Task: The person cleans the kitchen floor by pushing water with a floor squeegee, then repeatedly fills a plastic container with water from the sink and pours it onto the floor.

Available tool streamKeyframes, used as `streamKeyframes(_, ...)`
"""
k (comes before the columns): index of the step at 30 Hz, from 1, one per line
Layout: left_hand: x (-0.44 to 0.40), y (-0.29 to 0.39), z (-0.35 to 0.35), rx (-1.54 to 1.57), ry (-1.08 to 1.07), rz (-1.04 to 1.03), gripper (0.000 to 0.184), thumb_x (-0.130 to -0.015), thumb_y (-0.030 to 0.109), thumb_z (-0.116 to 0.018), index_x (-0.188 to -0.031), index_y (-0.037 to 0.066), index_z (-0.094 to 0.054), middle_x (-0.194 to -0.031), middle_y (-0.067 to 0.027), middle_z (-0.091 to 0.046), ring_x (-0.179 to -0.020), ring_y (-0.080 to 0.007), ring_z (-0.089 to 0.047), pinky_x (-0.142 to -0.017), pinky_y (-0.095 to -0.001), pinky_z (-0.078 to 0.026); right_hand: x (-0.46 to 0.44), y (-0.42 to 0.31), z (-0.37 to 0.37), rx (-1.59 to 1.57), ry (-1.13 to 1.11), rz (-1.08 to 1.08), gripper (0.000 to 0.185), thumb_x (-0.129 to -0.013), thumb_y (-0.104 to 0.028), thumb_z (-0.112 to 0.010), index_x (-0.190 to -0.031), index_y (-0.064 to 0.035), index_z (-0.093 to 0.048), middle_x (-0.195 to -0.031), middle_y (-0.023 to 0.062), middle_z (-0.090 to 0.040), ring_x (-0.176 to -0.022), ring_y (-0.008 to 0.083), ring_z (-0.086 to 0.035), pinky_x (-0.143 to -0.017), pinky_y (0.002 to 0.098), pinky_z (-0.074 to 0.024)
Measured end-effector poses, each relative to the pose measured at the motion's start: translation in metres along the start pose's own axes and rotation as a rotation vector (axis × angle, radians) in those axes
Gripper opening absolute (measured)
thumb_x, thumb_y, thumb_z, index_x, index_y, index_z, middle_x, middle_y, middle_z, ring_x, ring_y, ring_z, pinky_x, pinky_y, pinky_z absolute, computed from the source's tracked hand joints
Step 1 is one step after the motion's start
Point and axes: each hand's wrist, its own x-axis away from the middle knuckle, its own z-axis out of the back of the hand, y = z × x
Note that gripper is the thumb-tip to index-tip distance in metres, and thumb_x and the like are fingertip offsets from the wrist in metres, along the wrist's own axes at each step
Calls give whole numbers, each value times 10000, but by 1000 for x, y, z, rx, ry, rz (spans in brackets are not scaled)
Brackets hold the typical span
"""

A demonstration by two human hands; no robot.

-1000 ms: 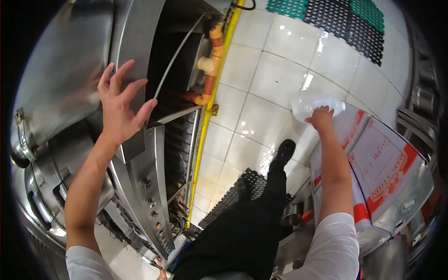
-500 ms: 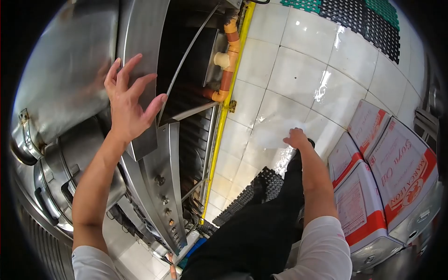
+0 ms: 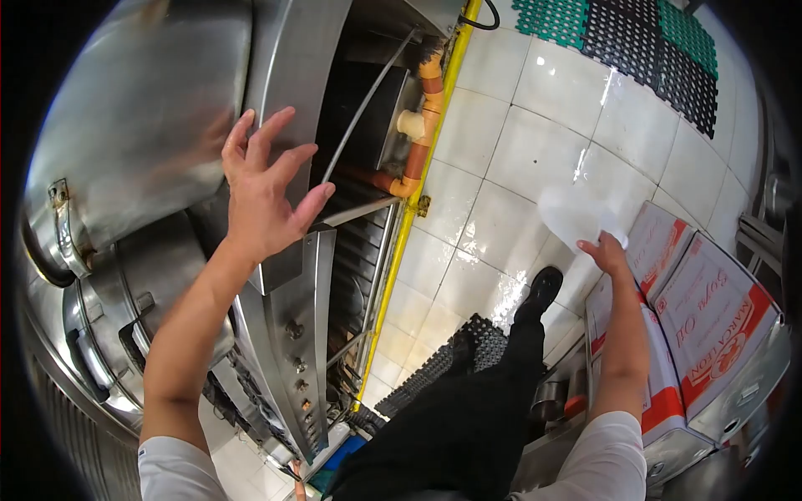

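Note:
My left hand [image 3: 271,188] is raised with its fingers spread, holding nothing. It hovers over the steel front ledge [image 3: 294,71] of the cooking range, and I cannot tell whether it touches the metal. Left of it stand a large steel pot [image 3: 159,92] with a side handle and a smaller lidded pot [image 3: 167,275]. Out to the right, my right hand [image 3: 607,253] pinches a translucent white sheet-like thing [image 3: 576,210], whose kind is unclear. That hand is close to the red and white oil boxes [image 3: 718,309].
Shiny white tiles [image 3: 493,167] cover the floor. A yellow pipe [image 3: 401,238] and orange drain pipes [image 3: 422,117] run along the range. Perforated rubber mats [image 3: 622,37] lie at the far end. Range knobs [image 3: 294,330] face the walkway. Another person's fingers [image 3: 298,480] show at the bottom.
My right hand has swung right toward the boxes, bringing the translucent white thing with it. My left hand stays spread over the range front, slightly further right in view. A foot now shows.

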Motion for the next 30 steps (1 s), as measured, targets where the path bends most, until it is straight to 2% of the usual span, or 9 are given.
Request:
streamKeyframes(2,0,0,1,8,6,6,369,-630,260,-733,-947,90,-648,-1303,-102,-432,-1238,-400,-256,-1016,-472,-232,-3,-11,10,105,15,-69,656,-731,-540,-629,-1007,53,-586,-1041,249,-594,-1009,352,-560,-869,412,-420)
streamKeyframes(4,1,-2,0,18,1,8,373,-628,262,-733,-946,87,-647,-1308,-105,-423,-1239,-408,-249,-1009,-481,-240,-9,-30,8,310,-11,-244,709,-701,-616,-611,-1024,15,-604,-1108,235,-575,-1059,369,-532,-900,508,-377)
streamKeyframes(9,1,-6,0,35,-10,26,377,-634,258,-727,-964,95,-644,-1315,-119,-421,-1248,-401,-250,-1026,-477,-213,-59,-108,-67,334,-76,-294,727,-721,-649,-558,-1107,-33,-586,-1157,175,-573,-1108,398,-492,-925,606,-317)
streamKeyframes(11,1,-5,0,44,-26,32,383,-626,255,-733,-959,90,-643,-1312,-124,-421,-1252,-401,-245,-1026,-479,-212,-77,-152,-114,327,-11,-217,702,-730,-645,-548,-1127,-66,-590,-1173,150,-570,-1127,370,-487,-932,610,-308)
streamKeyframes(13,1,-5,-1,54,-26,41,387,-621,253,-736,-959,89,-643,-1311,-122,-422,-1256,-400,-241,-1029,-478,-207,-81,-212,-123,257,-172,-232,684,-749,-630,-541,-1152,-78,-574,-1248,147,-519,-1173,351,-454,-940,566,-324)
streamKeyframes(17,0,-6,-2,42,-40,38,382,-622,251,-735,-958,92,-644,-1311,-122,-422,-1256,-400,-242,-1029,-481,-205,-75,-269,-148,213,-238,-227,628,-772,-598,-534,-1149,-98,-582,-1236,128,-531,-1162,344,-460,-945,557,-318)
streamKeyframes(23,3,-6,-2,78,-4,36,375,-634,258,-730,-960,94,-645,-1314,-113,-414,-1256,-402,-245,-1019,-492,-220,-18,-239,-150,169,-188,-197,647,-780,-608,-519,-1109,-56,-600,-1181,165,-561,-1135,320,-494,-927,576,-315)
streamKeyframes(25,4,-6,-1,93,22,38,372,-639,262,-728,-960,93,-645,-1315,-108,-410,-1255,-403,-245,-1015,-496,-227,4,-214,-149,129,-290,-152,682,-775,-608,-523,-1110,-18,-592,-1184,190,-554,-1135,350,-494,-933,544,-335)
streamKeyframes(30,8,-8,-2,97,46,18,353,-670,288,-709,-951,85,-646,-1311,-106,-399,-1256,-405,-236,-1005,-511,-239,72,-172,-140,10,-276,-159,760,-740,-647,-527,-1013,58,-610,-1074,255,-585,-1051,382,-541,-892,470,-397)
